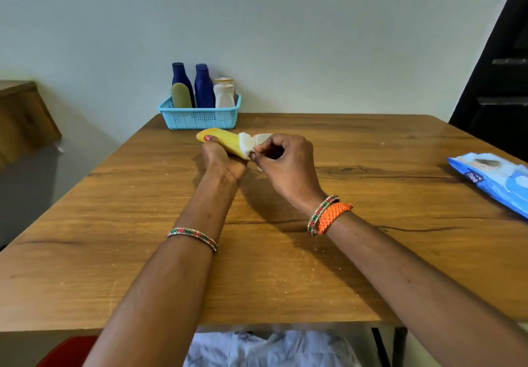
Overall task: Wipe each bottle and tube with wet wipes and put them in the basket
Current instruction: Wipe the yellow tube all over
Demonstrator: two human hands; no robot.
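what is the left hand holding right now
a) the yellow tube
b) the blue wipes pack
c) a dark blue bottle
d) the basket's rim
a: the left hand has its grip around the yellow tube while the right hand pinches a white wet wipe against it; the blue bottles stand in the basket and the wipes pack lies untouched at the table's right edge.
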